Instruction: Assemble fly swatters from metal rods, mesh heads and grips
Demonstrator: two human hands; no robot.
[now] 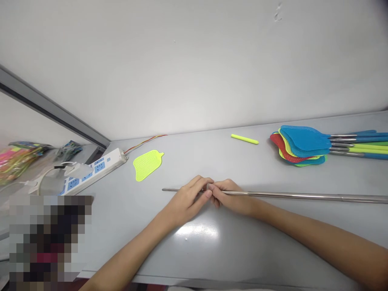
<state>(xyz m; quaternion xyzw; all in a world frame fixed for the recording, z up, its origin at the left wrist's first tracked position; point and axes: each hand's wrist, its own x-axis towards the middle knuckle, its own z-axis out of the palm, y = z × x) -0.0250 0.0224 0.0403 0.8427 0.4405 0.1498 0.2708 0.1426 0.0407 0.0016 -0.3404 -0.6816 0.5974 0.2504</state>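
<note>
A long thin steel rod (297, 196) lies almost level across the grey table, running out past the right edge of the picture. My left hand (188, 198) closes over it near its left end. My right hand (228, 197) grips it just beside the left, with the fingertips of both hands meeting and hiding a short stretch of the rod. Above them lies a flat yellow-green mesh fly swatter head (147, 165), apart from the handle. A yellow-green plastic grip (244, 139) lies further back. A stack of fly swatters (303, 145) in blue, red, yellow and green sits at the back right, with metal-and-plastic handles.
A white power strip (93, 169) with blue sockets and a plugged-in cable lies at the table's left edge, with red-yellow wires (145, 142) behind it. Colourful packaged goods (21, 159) sit beyond that edge. A white wall (194, 60) rises behind the grey table (230, 250).
</note>
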